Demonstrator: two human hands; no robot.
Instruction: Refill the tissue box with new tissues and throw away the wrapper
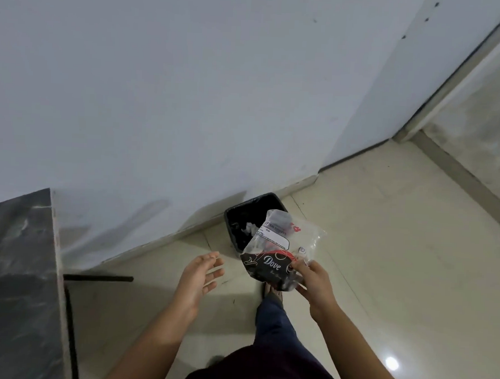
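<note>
Crinkled plastic wrapper (280, 249), pinched over square black bin (238, 217)

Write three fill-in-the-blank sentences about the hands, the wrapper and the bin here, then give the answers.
1. The wrapper is held by the ____ hand.
2. The left hand is open and holds ____.
3. The black bin stands on the floor against the ____.

Answers: right; nothing; wall

This looks like a plain room in a home or small office: a bare white wall (190, 84) meets glossy cream floor tiles (384, 254). A small black bin (251, 218) stands against the skirting, and a dark marble-topped table (15, 278) fills the left corner.
</note>
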